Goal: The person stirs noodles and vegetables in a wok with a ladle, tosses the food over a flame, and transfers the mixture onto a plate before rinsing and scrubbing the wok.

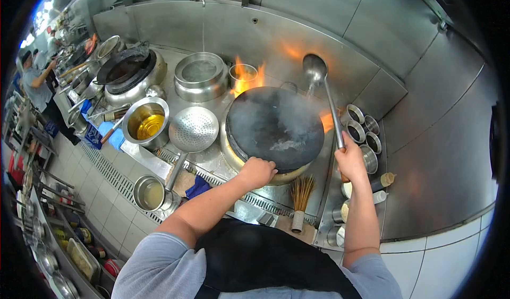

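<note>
My right hand [351,160] is closed round the long handle of a metal ladle [315,68], whose bowl is raised past the far right side of a dark wok [276,121]. Liquid appears to fall from the ladle. My left hand [258,172] is closed at the wok's near rim, its fingers curled over the edge. Steam rises from the wok, which sits on a burner, and a little liquid shows on its bottom. Flames [245,81] burn behind it, with more at its right side.
A perforated strainer [194,129] and a pot of yellow oil [150,127] stand to the left. A bamboo brush [302,195] lies in front of the wok. Several seasoning containers [355,113] line the right side. Another person [40,86] stands far left.
</note>
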Tool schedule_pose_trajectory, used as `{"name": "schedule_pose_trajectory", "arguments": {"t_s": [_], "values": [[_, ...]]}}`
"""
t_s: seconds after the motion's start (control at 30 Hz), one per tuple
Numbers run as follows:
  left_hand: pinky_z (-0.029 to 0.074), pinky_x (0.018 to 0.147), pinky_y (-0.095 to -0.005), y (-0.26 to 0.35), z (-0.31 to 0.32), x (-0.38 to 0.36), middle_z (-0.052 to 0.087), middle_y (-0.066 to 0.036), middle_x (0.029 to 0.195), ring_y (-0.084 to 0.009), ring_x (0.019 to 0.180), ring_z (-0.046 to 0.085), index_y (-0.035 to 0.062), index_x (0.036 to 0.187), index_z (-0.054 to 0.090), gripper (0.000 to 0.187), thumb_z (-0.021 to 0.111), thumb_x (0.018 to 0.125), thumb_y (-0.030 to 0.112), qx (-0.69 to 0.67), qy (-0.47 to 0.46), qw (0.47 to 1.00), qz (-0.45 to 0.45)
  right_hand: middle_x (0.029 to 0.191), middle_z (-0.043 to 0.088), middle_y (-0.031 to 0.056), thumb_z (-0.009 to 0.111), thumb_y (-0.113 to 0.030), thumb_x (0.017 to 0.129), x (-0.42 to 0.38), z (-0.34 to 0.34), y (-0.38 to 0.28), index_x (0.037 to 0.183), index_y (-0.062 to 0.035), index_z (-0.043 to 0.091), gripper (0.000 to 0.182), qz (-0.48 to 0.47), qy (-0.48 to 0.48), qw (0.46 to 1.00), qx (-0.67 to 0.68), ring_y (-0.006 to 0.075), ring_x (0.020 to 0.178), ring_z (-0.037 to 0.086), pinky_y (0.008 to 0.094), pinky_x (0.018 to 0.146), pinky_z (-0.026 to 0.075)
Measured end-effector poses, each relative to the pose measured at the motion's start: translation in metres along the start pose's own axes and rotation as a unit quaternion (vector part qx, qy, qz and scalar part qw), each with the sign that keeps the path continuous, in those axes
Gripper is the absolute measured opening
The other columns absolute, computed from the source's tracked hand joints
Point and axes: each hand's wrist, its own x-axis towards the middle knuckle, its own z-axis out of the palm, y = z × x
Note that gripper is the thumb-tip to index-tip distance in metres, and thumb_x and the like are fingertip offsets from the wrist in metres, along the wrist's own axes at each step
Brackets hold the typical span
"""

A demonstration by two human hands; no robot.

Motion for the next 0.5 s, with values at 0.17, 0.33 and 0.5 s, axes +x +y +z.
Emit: {"name": "schedule_pose_trajectory", "arguments": {"t_s": [0.17, 0.33, 0.5], "values": [[0.045, 0.081, -0.0409, -0.006, -0.004, -0.021, 0.06, -0.016, 0.092, -0.034, 0.09, 0.059, 0.0031, 0.094, 0.057, 0.022, 0.06, 0.085, 0.023, -0.127, 0.169, 0.977, 0.005, 0.07, 0.053, 0.0039, 0.051, -0.005, 0.085, 0.021, 0.046, -0.022, 0.129, -0.0021, 0.043, 0.045, -0.044, -0.01, 0.956, 0.29, 0.0111, 0.043, 0.047, 0.026, 0.039, 0.04], [0.047, 0.078, -0.0418, -0.031, -0.031, -0.113, 0.058, -0.015, 0.09, -0.0353, 0.087, 0.058, 0.0031, 0.095, 0.06, 0.019, 0.064, 0.082, 0.017, -0.171, 0.253, 0.949, -0.078, 0.061, 0.047, 0.0012, 0.051, -0.006, 0.085, 0.049, 0.118, -0.031, 0.101, -0.0042, 0.048, 0.017, 0.039, -0.078, 0.959, 0.271, 0.0107, 0.04, 0.044, 0.0268, 0.036, 0.037], [0.048, 0.06, -0.0477, -0.069, 0.002, -0.258, 0.062, -0.021, 0.072, -0.0406, 0.066, 0.061, 0.003, 0.081, 0.064, 0.029, 0.055, 0.09, 0.029, -0.117, 0.125, 0.929, -0.327, 0.061, 0.05, 0.0037, 0.052, -0.009, 0.084, 0.098, 0.163, -0.084, 0.077, -0.0023, 0.049, 0.01, 0.042, -0.182, 0.94, 0.284, 0.0124, 0.044, 0.049, 0.0289, 0.04, 0.039]]}}
